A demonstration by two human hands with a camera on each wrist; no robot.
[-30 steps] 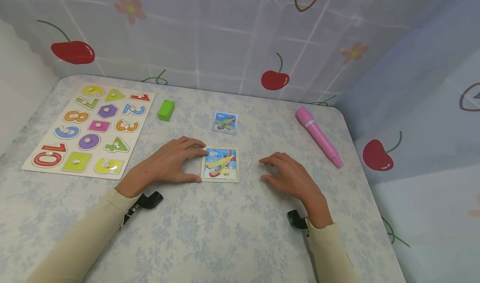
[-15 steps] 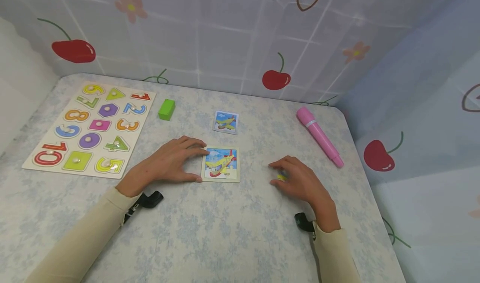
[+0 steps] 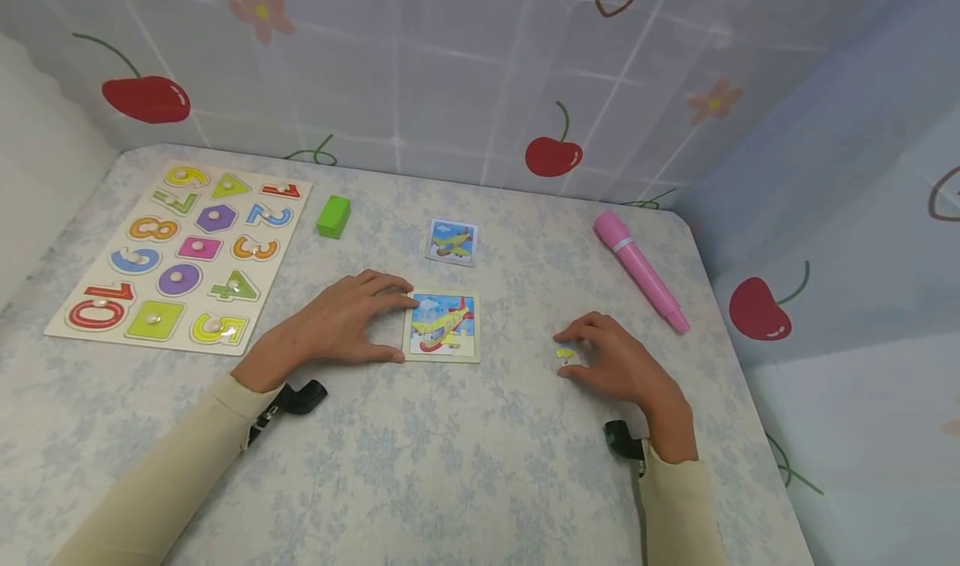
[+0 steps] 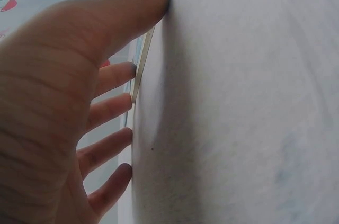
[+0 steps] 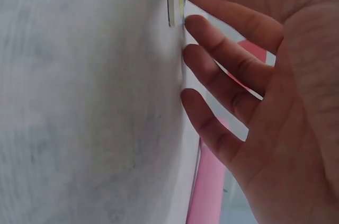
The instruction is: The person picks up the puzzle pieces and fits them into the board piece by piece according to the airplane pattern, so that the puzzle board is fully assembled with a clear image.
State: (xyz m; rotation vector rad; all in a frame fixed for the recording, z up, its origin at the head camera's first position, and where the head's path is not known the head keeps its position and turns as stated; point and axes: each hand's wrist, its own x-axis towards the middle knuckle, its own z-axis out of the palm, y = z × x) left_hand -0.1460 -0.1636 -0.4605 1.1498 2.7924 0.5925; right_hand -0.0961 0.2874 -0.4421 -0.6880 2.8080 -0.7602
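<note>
A square airplane puzzle board [image 3: 442,326] lies on the table, with a pale gap at the lower right of its picture. My left hand [image 3: 333,320] rests against the board's left side, thumb at the lower left corner and fingertips at the upper left. To the right, my right hand [image 3: 618,362] is around a small yellow and white puzzle piece [image 3: 566,355], which lies between thumb and index finger. Space shows between fingertips and piece in the head view. In the right wrist view the puzzle piece [image 5: 175,1] stands close to the fingers, the thumb tip out of sight.
Behind the board lies a small airplane picture card [image 3: 452,242]. A green block [image 3: 333,217] stands beside a number and shape board [image 3: 180,257] at the left. A pink microphone-shaped toy [image 3: 642,272] lies at the right. A patterned curtain [image 3: 465,74] borders the table's back edge.
My right hand has moved rightward, and more of the small puzzle piece now shows between thumb and index finger. My left hand and the puzzle board have stayed in place.
</note>
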